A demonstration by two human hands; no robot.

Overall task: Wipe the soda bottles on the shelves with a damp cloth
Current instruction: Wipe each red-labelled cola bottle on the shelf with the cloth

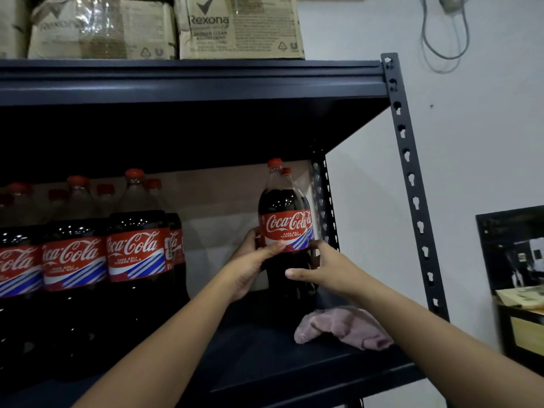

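Upright cola bottle [284, 219] (red-capped); pink cloth [343, 326] beside.

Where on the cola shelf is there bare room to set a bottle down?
Free: the shelf board between the row of bottles on the left and the bottle that the left hand and right hand grip. Crowded: the left side, and the right front corner, where the pink cloth lies.
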